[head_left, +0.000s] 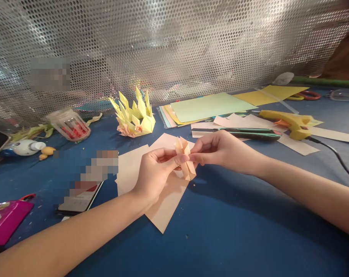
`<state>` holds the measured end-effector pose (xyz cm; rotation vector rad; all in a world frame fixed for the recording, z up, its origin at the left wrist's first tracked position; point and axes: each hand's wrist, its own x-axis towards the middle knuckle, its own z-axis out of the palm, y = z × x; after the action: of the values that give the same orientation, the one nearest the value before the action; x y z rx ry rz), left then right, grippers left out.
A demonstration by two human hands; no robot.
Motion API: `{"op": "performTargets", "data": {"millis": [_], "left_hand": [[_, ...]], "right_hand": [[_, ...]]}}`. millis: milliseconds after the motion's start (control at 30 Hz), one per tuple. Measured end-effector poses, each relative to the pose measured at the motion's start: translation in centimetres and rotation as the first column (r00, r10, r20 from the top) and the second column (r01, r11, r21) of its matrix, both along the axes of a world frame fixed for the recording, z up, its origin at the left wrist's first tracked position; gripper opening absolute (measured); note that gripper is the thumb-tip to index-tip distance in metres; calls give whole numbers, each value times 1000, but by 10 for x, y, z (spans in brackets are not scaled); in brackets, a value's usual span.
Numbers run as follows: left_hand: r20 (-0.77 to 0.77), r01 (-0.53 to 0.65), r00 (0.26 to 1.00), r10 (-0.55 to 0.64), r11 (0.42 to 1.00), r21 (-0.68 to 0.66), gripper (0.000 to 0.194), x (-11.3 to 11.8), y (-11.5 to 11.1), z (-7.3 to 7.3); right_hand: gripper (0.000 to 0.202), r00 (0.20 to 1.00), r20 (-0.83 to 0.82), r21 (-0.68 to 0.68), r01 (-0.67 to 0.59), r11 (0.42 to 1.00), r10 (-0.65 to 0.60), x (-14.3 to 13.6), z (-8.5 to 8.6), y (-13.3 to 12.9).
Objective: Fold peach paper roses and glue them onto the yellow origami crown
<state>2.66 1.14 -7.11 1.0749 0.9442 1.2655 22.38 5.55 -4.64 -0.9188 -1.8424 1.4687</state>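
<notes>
A small folded piece of peach paper [188, 171] is held upright between both hands, its flaps spreading at the top. My left hand [155, 173] pinches it from the left, thumb across its front. From the right, my right hand [223, 153] grips its edge between thumb and fingers. Beneath the hands lie flat peach sheets [163, 211] on the blue table [220, 238]. Behind them stands a yellow folded-paper crown [138, 115] with peach paper roses at its base.
Scissors [249, 133] lie on peach paper scraps to the right, beside a yellow glue gun [292, 121] with a black cord. Coloured paper sheets [211, 107] are stacked behind. Leftward are a phone [82, 200], a tipped jar [72, 125] and a magenta case [11, 221]. Perforated metal [174, 46] bounds the back.
</notes>
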Motion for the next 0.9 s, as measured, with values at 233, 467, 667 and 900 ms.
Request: {"op": "performTargets", "data": {"millis": [233,467,667,900], "left_hand": [[-40,11,999,-9,999,50,21,1,-2,-3],[-65,8,998,-2,995,103,22,2,-3,-2],[-80,39,996,-32,995,89,22,2,-4,-1],[-115,77,991,-66,992,97,22,2,-4,0]], "right_hand": [[25,999,37,-17,-2,1000,3,-3,4,-5],[37,994,-103,22,39,999,-36,-10,5,-12],[38,987,-110,208,140,968,-119,-11,2,-13],[39,985,-73,248,170,954,-156,-12,4,-20]]}}
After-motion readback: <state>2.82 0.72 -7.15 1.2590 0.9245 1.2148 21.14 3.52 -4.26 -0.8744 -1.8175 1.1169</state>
